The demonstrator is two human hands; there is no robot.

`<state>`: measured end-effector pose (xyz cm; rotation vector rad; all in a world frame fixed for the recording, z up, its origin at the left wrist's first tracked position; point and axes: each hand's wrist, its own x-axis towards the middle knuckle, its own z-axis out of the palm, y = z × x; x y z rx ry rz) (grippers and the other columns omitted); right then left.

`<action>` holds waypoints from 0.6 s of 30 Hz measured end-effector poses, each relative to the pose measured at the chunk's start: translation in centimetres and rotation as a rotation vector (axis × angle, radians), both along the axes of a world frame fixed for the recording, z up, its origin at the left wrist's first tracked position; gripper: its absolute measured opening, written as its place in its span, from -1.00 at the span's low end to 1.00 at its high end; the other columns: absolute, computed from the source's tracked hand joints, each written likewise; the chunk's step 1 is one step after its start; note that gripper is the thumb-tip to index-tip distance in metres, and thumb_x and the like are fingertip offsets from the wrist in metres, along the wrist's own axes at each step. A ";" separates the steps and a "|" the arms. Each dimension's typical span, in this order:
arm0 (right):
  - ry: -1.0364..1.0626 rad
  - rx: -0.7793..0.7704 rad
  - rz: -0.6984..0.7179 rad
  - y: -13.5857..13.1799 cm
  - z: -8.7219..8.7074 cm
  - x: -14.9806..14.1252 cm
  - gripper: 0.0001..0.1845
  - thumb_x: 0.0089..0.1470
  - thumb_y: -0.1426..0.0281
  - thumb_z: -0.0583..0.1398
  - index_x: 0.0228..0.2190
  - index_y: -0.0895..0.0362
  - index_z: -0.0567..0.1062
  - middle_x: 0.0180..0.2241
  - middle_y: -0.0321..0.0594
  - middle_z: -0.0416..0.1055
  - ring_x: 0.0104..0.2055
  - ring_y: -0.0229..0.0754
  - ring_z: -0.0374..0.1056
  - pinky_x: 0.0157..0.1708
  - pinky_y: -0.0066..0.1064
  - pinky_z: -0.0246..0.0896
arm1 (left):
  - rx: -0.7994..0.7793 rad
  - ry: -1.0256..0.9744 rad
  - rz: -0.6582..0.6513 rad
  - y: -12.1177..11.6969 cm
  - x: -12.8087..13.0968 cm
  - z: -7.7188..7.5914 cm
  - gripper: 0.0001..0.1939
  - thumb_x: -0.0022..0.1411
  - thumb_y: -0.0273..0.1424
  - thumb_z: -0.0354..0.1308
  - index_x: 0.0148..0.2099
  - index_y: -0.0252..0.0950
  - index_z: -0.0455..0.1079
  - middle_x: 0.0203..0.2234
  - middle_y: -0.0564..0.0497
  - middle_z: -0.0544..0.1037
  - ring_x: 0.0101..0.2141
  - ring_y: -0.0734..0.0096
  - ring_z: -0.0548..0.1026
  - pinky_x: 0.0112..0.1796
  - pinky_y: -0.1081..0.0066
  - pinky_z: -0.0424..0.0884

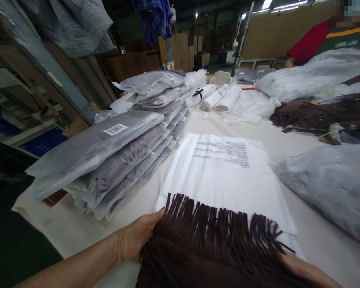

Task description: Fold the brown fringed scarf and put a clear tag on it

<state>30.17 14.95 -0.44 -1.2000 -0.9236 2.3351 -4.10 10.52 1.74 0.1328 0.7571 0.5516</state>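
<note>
A dark brown fringed garment (210,240) lies at the near edge of the table, its fringe spread over a stack of white plastic bags (225,176) with printed text. My left hand (138,238) grips the garment's left side, fingers tucked under the fabric. My right hand (306,270) rests on the garment's right side, mostly hidden at the frame's bottom.
A leaning pile of packed garments in clear bags (114,156) lies to the left, with a barcode label. Rolled white bags (219,98) lie far back. More brown fringed garments (321,116) and grey plastic bags (333,184) sit right. A person in red and green (327,40) stands beyond.
</note>
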 end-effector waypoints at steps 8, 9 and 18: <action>0.017 0.151 0.164 3.6 -4.5 -1.2 -0.42 -0.37 0.22 0.35 -0.20 0.14 0.53 -0.09 -0.10 0.43 0.11 0.12 0.14 0.12 -0.16 -0.12 | -0.014 0.017 -0.115 2.1 1.5 -1.1 -0.46 -0.24 -0.04 0.33 -0.29 -0.36 0.47 -0.39 -0.09 0.57 -0.12 0.09 0.43 -0.04 0.27 0.25; 0.027 0.148 0.186 3.6 -4.4 -1.6 -0.43 -0.37 0.22 0.35 -0.21 0.14 0.53 -0.09 -0.10 0.43 0.11 0.11 0.14 0.12 -0.17 -0.11 | -0.021 0.016 -0.126 2.5 1.7 -1.1 -0.48 -0.24 -0.06 0.33 -0.29 -0.35 0.47 -0.38 -0.10 0.57 -0.12 0.07 0.43 -0.05 0.24 0.26; 0.165 -0.050 0.237 2.4 2.5 -4.0 -0.44 -0.13 0.15 0.17 -0.08 0.18 0.43 -0.19 -0.10 0.48 -0.01 -0.01 0.30 0.05 -0.20 0.07 | 0.146 0.109 -0.152 4.7 3.4 -0.2 -0.46 -0.34 -0.16 0.38 -0.27 -0.35 0.48 -0.44 -0.13 0.56 -0.24 0.00 0.49 -0.18 0.16 0.39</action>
